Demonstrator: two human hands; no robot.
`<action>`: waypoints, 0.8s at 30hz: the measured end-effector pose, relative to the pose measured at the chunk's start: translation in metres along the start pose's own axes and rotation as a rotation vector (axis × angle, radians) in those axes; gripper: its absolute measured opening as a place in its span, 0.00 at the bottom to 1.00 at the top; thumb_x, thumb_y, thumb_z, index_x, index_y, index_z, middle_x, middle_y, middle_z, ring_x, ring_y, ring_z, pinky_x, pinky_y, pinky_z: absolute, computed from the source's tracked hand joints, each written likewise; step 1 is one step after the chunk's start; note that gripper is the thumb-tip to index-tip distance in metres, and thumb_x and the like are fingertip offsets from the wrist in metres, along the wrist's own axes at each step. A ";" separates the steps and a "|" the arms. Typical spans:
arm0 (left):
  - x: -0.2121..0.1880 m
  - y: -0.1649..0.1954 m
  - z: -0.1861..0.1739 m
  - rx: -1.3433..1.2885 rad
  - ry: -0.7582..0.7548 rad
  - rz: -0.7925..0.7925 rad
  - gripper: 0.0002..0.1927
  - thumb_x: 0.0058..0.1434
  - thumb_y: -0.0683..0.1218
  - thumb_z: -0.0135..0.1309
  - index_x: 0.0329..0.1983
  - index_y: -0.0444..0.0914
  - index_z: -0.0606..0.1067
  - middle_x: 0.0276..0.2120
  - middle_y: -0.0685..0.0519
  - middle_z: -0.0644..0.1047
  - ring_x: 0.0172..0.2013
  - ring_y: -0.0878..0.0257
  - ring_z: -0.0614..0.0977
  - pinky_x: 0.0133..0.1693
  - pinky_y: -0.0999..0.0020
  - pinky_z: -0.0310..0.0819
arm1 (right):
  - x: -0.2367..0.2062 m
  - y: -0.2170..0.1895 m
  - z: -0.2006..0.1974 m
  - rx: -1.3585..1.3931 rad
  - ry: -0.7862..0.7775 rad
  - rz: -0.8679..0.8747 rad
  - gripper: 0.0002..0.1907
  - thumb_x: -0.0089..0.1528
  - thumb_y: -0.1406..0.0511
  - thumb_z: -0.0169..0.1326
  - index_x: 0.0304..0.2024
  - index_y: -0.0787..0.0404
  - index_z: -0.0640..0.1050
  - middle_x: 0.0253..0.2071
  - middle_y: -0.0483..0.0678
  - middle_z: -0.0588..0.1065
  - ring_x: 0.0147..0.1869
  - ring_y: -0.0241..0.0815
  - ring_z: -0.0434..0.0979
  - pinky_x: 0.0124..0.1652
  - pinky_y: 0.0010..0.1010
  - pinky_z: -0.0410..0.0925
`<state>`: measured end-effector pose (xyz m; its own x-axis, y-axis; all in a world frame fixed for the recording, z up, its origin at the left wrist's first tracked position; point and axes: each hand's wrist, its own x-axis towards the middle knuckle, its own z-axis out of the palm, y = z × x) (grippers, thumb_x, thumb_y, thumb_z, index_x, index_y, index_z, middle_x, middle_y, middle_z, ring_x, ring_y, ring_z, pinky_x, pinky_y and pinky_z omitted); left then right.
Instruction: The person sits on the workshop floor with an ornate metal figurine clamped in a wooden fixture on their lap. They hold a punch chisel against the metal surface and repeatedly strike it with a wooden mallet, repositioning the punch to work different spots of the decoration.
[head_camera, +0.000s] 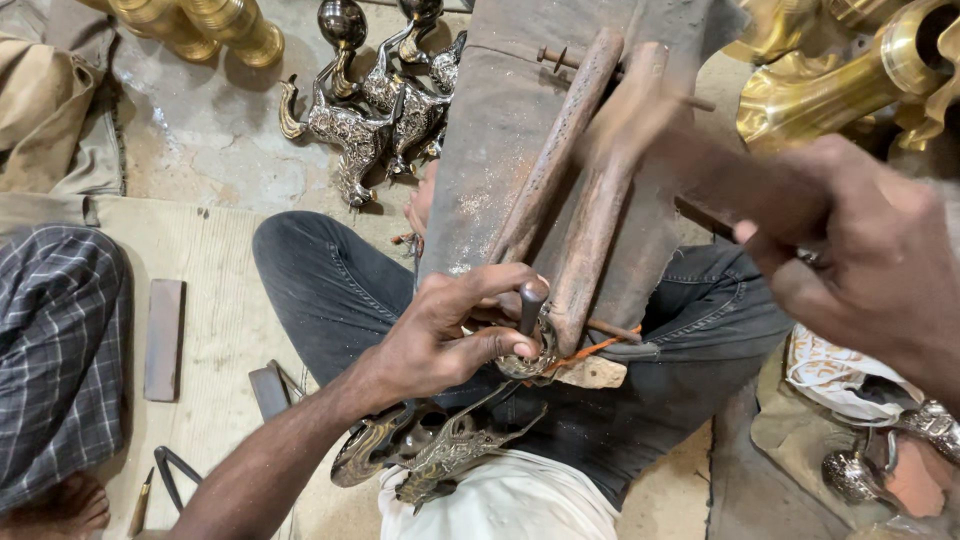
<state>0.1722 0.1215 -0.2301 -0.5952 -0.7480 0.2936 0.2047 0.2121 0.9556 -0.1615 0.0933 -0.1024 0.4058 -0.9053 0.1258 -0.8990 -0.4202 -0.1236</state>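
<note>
My left hand (440, 340) is closed around a short dark metal punch (531, 300), its tip set on a small round engraved metal piece (520, 366). That piece is clamped at the near end of two wooden bars (590, 230) lying on a grey wooden board (490, 130) propped over my lap. My right hand (860, 250) is raised at the right, blurred, gripping a wooden-handled hammer (700, 170) above the bars. An engraved metal animal figure (440, 455) lies on my lap below the left hand.
Several engraved metal horse figurines (380, 115) stand beyond the board. Brass vessels sit at top left (200, 25) and top right (830, 85). Another person in checked cloth (55, 350) sits at the left. A flat grey block (165, 340) lies on the mat.
</note>
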 end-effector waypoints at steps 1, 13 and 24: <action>0.000 0.000 0.000 0.018 -0.002 -0.001 0.27 0.70 0.40 0.59 0.69 0.38 0.66 0.52 0.46 0.83 0.46 0.58 0.90 0.51 0.65 0.89 | -0.001 -0.002 0.001 0.041 -0.021 0.069 0.23 0.55 0.69 0.63 0.52 0.67 0.75 0.42 0.56 0.77 0.41 0.50 0.80 0.41 0.43 0.75; -0.001 -0.004 0.003 0.007 0.008 0.005 0.27 0.69 0.41 0.60 0.70 0.39 0.67 0.52 0.46 0.83 0.47 0.59 0.89 0.53 0.64 0.89 | -0.004 0.001 -0.002 -0.097 0.030 -0.052 0.24 0.50 0.73 0.61 0.50 0.68 0.76 0.42 0.59 0.77 0.42 0.53 0.80 0.42 0.41 0.76; 0.000 0.003 0.001 0.000 0.003 -0.009 0.26 0.68 0.41 0.62 0.67 0.38 0.68 0.52 0.47 0.82 0.47 0.59 0.88 0.51 0.66 0.87 | -0.008 -0.007 -0.002 -0.066 -0.096 0.215 0.22 0.55 0.66 0.62 0.51 0.64 0.75 0.37 0.55 0.79 0.38 0.49 0.82 0.40 0.38 0.76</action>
<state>0.1722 0.1231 -0.2275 -0.5947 -0.7518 0.2850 0.1994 0.2055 0.9581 -0.1591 0.1031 -0.1004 0.2153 -0.9765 0.0088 -0.9738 -0.2154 -0.0725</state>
